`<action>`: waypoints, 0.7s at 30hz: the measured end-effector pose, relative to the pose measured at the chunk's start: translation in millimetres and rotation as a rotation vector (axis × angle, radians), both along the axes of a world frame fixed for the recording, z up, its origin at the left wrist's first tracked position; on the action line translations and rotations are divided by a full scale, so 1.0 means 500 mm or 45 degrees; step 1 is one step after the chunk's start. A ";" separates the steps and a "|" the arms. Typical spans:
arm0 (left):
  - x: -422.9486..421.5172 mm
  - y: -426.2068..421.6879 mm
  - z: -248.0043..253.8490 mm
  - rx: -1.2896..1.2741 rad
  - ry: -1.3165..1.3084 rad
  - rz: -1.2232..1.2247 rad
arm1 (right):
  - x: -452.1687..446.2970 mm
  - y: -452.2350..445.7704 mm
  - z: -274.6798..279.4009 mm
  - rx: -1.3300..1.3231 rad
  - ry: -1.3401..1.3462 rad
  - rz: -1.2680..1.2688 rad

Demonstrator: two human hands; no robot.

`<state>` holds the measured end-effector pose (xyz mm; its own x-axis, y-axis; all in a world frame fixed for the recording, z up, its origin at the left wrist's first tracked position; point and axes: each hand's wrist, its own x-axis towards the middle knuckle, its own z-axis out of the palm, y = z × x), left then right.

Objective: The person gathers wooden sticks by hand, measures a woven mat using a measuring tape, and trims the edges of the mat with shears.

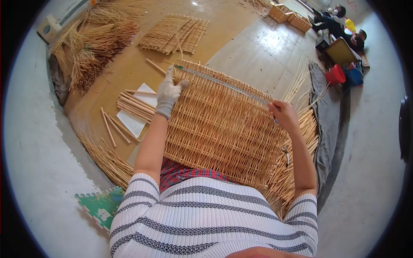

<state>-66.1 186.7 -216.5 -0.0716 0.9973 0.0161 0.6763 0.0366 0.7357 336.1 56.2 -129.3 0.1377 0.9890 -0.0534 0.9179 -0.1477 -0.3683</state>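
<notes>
1. Farthest to our left, a large bundle of dried stalks [97, 38] is lying on the floor [86, 109], and lower down a green foam mat [101, 206] is showing close to our body.
2. Next, a few loose wooden sticks [109, 129] are lying on the floor, near a pile of similar sticks [135, 105] that is resting partly over a white sheet [132, 124].
3. Our gloved left hand [169, 91] is gripping the woven panel [223, 124] near its upper left corner, with the thumb resting over the front; we cannot tell whether the fingers are also pinching the tape.
4. Beyond that corner, several flat woven pieces [174, 34] are lying overlapped on the floor.
5. In the middle, the panel is lying before us, its lower edge covering part of the plaid cloth [193, 173] at our lap.
6. The tape measure [223, 81] is stretching along the panel's upper edge, between our two hands.
7. Our bare right hand [284, 115] is closing around the tape's right end, just beside the panel's upper right corner.
8. To the right, pale stalks [303, 150] are lying beside a grey cloth [323, 116]; farther off, a red bucket [335, 75] is standing next to a blue one [353, 76].
</notes>
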 end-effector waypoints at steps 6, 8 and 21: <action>-0.014 0.036 -0.034 0.173 -0.361 -0.303 | 0.090 -0.039 0.023 -0.020 0.036 -0.075; 0.008 0.014 0.003 -0.049 -0.595 -0.167 | 0.127 -0.075 0.023 -0.019 0.058 -0.181; -0.012 0.077 -0.005 -0.125 0.031 -0.384 | 0.306 -0.185 -0.064 -0.044 0.054 -0.532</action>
